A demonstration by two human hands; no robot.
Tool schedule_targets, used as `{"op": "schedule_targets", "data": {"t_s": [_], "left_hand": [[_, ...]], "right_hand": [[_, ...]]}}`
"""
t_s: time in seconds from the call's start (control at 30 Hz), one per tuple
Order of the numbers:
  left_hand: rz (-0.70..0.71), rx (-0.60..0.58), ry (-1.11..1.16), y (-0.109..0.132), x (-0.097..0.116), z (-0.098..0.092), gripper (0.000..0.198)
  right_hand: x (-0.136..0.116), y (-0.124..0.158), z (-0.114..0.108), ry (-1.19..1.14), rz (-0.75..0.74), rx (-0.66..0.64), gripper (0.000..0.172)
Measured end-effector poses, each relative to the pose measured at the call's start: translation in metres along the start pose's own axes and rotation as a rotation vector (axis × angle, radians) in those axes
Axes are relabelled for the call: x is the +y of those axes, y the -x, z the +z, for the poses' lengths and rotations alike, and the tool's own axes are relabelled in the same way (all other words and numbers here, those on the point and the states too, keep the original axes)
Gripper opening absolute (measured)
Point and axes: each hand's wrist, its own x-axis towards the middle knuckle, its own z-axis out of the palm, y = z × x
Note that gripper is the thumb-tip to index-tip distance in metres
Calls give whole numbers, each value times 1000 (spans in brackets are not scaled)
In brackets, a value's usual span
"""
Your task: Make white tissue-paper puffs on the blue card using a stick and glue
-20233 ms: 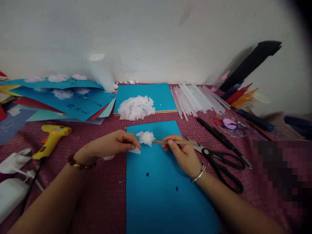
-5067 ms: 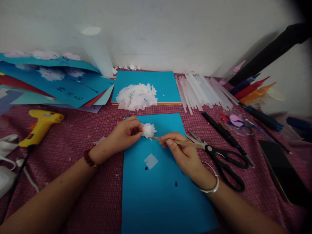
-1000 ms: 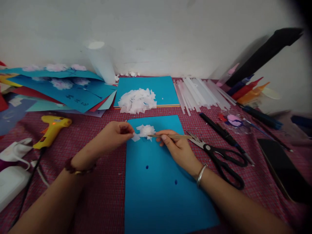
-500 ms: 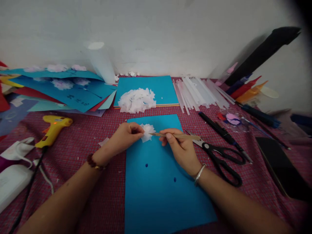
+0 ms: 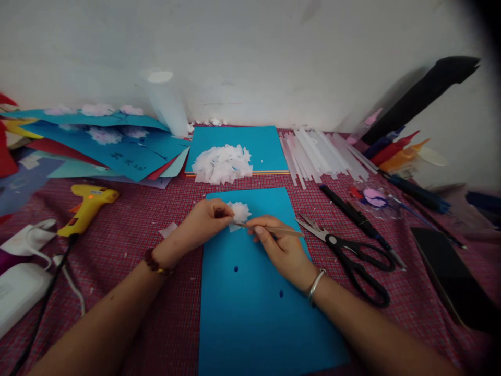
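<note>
Head view, paper flower: the white paper flower [image 5: 240, 211] is set near the top of the blue sheet [image 5: 242, 329], and its lower-left edge is partly covered by fingertips.
Left hand: thumb and fingertips of the left hand [image 5: 202, 221] are brought close together at that edge; whether paper is pinched in this grip cannot be told.
Right hand: the thin wooden stick [image 5: 284, 231] is pinched by the right hand [image 5: 282, 257], its tip held close to the left fingertips.
Change: the stick has been lowered from the flower's face to just below it; the loose square seen earlier on the sheet is gone.
Meaning: layering of the flower seems to be underway, judged from the contact at its edge.
Blue dots: two dark dots [image 5: 236, 269] are left uncovered lower down.
Pile: more white pieces [image 5: 223, 163] are heaped behind the sheet.
</note>
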Motion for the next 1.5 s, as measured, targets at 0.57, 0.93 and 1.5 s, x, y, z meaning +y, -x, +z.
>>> {"op": "schedule_targets", "data": {"t_s": [0.57,0.93,1.5], "left_hand": [[3,137,84,-3,-16,4,14],[-111,46,278,-1,-7,-1,11],[-142,34,-62,60,-34,-101,16]], "right_hand": [[-8,4,-1,480,-341,-248,25],[-9,13,-7,164,-210,-60,22],[4,1,-3,-22,63,25,23]]}}
